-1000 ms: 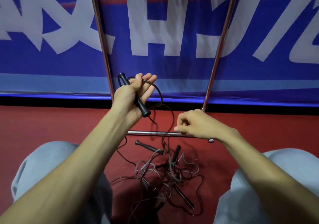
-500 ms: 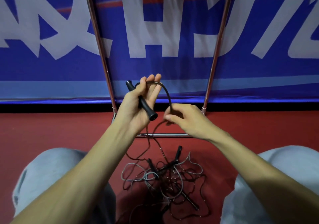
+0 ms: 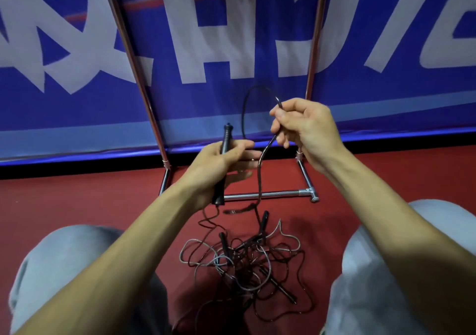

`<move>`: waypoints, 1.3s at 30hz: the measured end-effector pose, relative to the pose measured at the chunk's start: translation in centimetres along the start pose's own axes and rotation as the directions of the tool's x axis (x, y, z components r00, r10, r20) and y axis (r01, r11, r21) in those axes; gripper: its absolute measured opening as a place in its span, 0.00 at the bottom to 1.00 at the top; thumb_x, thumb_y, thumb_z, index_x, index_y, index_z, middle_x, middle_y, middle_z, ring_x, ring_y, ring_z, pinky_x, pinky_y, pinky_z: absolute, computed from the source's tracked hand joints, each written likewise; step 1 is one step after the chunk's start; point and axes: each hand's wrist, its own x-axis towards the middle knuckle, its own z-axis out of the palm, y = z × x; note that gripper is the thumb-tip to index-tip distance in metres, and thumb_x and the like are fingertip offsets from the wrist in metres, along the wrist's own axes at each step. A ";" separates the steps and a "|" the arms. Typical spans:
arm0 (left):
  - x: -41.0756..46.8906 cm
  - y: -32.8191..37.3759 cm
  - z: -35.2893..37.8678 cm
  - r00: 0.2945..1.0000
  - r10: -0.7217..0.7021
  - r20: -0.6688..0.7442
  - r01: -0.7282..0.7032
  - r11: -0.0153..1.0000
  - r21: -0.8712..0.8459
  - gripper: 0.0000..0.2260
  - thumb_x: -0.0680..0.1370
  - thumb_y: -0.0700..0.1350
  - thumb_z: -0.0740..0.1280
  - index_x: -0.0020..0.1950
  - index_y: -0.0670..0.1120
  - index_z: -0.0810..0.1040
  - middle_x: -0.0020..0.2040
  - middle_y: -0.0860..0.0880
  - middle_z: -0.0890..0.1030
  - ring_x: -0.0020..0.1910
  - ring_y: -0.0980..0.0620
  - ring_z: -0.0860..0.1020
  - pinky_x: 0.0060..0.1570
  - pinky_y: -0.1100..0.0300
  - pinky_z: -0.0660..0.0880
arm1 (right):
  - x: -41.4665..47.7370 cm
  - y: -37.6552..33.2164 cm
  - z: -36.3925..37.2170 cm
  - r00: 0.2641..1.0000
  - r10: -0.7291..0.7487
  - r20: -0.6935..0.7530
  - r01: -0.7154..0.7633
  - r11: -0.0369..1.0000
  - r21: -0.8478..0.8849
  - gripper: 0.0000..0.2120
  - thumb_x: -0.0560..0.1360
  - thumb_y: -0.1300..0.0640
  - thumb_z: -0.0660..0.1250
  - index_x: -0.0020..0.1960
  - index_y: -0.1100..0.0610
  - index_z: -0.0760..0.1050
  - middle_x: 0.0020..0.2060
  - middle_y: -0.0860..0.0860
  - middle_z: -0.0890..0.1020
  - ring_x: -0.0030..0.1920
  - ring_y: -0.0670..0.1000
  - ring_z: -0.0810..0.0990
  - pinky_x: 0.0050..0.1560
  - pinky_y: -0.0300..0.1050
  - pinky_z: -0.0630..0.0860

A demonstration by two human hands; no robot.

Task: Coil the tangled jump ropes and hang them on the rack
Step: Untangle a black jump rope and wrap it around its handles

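My left hand (image 3: pixel 221 164) grips a black jump rope handle (image 3: pixel 226 138), which stands nearly upright through the fist. My right hand (image 3: pixel 306 128) pinches the dark cord (image 3: pixel 261 169) of that rope higher up and to the right. A loop (image 3: pixel 247 102) of the cord arcs above and between both hands. Below the right hand the cord drops to the tangled pile of jump ropes (image 3: pixel 247 257) on the red floor between my knees. Several black handles stick out of the pile. The chrome rack (image 3: pixel 268 195) stands just behind the hands.
The rack's two uprights (image 3: pixel 134 58) rise in front of a blue banner (image 3: pixel 231 51) with large white characters. Red floor (image 3: pixel 77 200) spreads to both sides. My knees in grey trousers (image 3: pixel 64 270) flank the pile.
My right hand has risen up and to the right with the cord, drawing out a taller loop. My left hand has dropped and turned the handle nearly upright.
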 end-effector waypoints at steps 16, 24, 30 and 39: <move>-0.8 0.0 1.6 0.993 0.120 -0.018 -0.120 0.992 0.037 0.05 0.81 0.39 0.62 0.47 0.42 0.76 0.36 0.47 0.83 0.40 0.47 0.85 0.40 0.60 0.77 | 0.7 1.2 -0.8 0.951 0.231 -0.204 -0.211 0.971 0.115 0.05 0.80 0.61 0.62 0.48 0.63 0.73 0.43 0.56 0.80 0.33 0.51 0.79 0.35 0.38 0.79; 0.2 0.9 0.1 0.930 0.242 -0.276 -0.286 0.950 -0.129 0.07 0.81 0.40 0.63 0.43 0.41 0.72 0.38 0.46 0.83 0.48 0.41 0.83 0.43 0.57 0.82 | -1.2 2.7 1.8 0.817 0.489 0.305 -0.392 0.859 -0.328 0.17 0.84 0.54 0.50 0.59 0.61 0.74 0.43 0.59 0.83 0.40 0.52 0.82 0.38 0.34 0.75; 0.6 1.7 -1.8 0.840 0.277 -0.466 -0.383 0.912 -0.149 0.05 0.81 0.39 0.62 0.46 0.40 0.70 0.41 0.41 0.81 0.45 0.42 0.84 0.41 0.57 0.81 | -1.7 2.6 2.1 0.830 0.397 0.392 -0.272 0.902 -0.337 0.14 0.81 0.48 0.55 0.58 0.52 0.77 0.33 0.51 0.76 0.38 0.52 0.82 0.35 0.36 0.75; 1.0 2.8 -4.3 0.763 0.172 -0.623 -0.446 0.838 -0.315 0.07 0.82 0.38 0.60 0.44 0.41 0.69 0.43 0.40 0.79 0.38 0.47 0.85 0.36 0.58 0.81 | -1.4 3.2 1.0 0.899 0.217 0.381 0.136 0.688 -0.712 0.09 0.80 0.61 0.58 0.43 0.55 0.74 0.31 0.55 0.78 0.32 0.49 0.83 0.36 0.47 0.77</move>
